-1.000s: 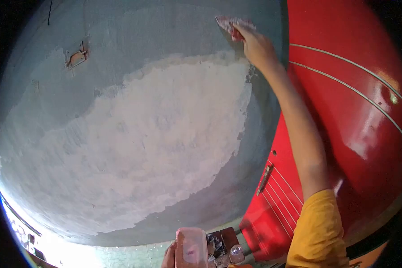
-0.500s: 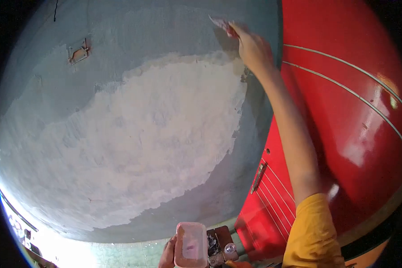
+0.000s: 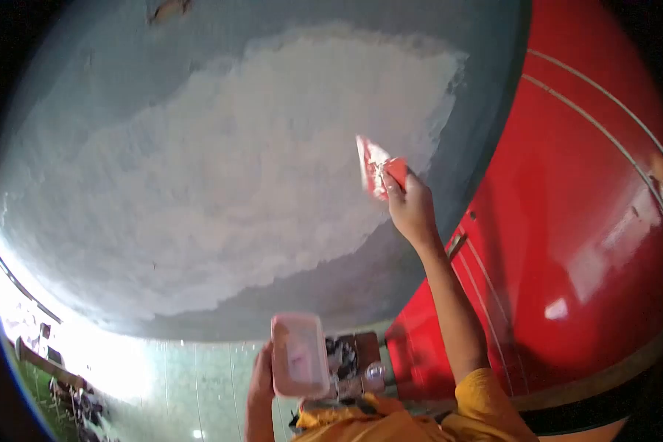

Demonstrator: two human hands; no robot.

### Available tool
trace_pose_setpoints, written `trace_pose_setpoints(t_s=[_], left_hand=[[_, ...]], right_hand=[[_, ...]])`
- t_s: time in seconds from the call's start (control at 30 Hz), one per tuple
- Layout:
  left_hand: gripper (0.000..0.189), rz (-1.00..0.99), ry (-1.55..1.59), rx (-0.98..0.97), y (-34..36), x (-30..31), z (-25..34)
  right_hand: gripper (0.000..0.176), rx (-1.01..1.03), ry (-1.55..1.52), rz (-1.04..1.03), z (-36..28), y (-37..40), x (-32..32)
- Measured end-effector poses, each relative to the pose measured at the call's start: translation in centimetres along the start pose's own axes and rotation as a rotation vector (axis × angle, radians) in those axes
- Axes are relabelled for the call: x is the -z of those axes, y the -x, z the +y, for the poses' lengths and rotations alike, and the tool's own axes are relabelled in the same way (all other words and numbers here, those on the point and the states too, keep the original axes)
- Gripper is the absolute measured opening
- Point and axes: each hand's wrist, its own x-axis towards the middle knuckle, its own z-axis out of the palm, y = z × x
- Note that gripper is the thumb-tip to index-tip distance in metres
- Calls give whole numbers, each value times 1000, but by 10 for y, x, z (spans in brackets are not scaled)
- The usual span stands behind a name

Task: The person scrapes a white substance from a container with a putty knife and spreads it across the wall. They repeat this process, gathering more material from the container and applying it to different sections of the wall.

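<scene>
Grey-blue plastered wall (image 3: pixel 66 110) with 1 big white filler patch (image 3: pixel 236 184) across the middle; everything below is placed off that patch. Glossy red door (image 3: pixel 582 184) sits right of it, its latch (image 3: pixel 455 243) off the patch's lower right corner. Right hand (image 3: pixel 412 210) is up at the patch's right edge, fingers and thumb pinched on the stub handle of a red scraper (image 3: pixel 376 168). The blade lies up and left of the grip, over the patch's right part. Its working edge runs near vertical, top leaning slightly left, face smeared white. Can't tell if the edge is touching the wall or just off it. Left hand (image 3: pixel 261 383) is well below the patch's bottom edge, closed around the left side of a pale pink tray (image 3: pixel 299 357) held upright, open face toward the camera. Its fingertips are hidden behind the tray. The right hand is the 1 nearer the patch by far; the tray is down and left of the blade, well apart from it. Cluttered small stand (image 3: pixel 350 361) is just right of the tray.
</scene>
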Motion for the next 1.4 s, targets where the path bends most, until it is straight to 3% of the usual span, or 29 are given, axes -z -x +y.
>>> trace_pose_setpoints(t_s=[0.1,0.17,0.23,0.3,0.4,0.43,0.5,0.6,0.7,0.8,0.87,1.07,1.27,1.4], left_hand=[[54,94,-27,-160,-16,6,9],[55,102,-95,-241,-7,-18,38],[57,114,-60,-296,-15,0,37],[58,196,-97,-272,-6,-2,49],[59,106,-87,-389,5,19,57],[58,124,-80,-374,9,24,60],[57,161,-72,-340,11,26,53],[55,129,7,-285,16,45,47],[52,199,56,-252,23,37,48],[52,153,186,-221,29,33,51],[53,167,165,-192,32,30,54],[57,179,79,-132,48,41,62],[60,92,13,-211,52,44,66],[61,86,73,-147,55,53,64]], right_hand=[[25,-340,-752,-127,-29,69,-14],[27,-502,-936,-230,-30,117,-32],[29,-692,-1112,-268,-50,156,-47],[29,-777,-1056,-299,-59,184,-55],[30,-863,-1065,-300,-65,208,-58],[33,-876,-943,-239,-52,216,-63],[35,-717,-756,-52,-30,218,-65],[33,-581,-743,130,-53,229,-70],[30,-340,-572,-40,-67,262,-84],[39,-70,-446,-110,-69,301,-117],[46,-3,-334,-147,-67,315,-127],[53,43,-263,-127,-75,332,-145],[49,-130,-352,-75,-65,348,-163],[41,-290,-133,-249,-30,356,-159]])
